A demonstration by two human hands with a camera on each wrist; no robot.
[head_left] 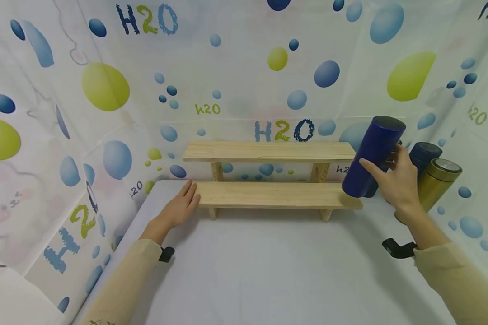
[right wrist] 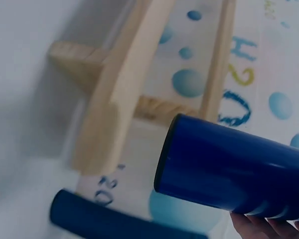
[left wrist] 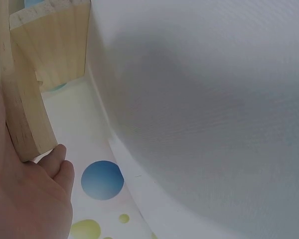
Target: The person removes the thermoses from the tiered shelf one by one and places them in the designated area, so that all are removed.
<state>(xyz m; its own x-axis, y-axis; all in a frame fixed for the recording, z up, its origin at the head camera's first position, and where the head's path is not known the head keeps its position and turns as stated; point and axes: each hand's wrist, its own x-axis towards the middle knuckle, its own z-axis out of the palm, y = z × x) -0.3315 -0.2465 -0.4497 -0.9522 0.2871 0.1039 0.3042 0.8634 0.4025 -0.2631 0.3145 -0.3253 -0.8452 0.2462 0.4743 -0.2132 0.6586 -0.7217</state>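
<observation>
My right hand grips a dark blue insulated bottle, thumb on the near side and fingers round the far side. The bottle tilts and hangs in the air over the right end of a two-step wooden shelf. In the right wrist view, the bottle's flat base points toward the shelf. My left hand rests against the left end of the lower board, fingers fairly straight. From the left wrist, its fingertips show just beyond the end of the board.
Behind my right hand stand a gold bottle with a steel-topped lid and a navy bottle. Another dark blue bottle lies low in the right wrist view. A white cloth covers the table. Printed sheets with blue and green dots hang behind.
</observation>
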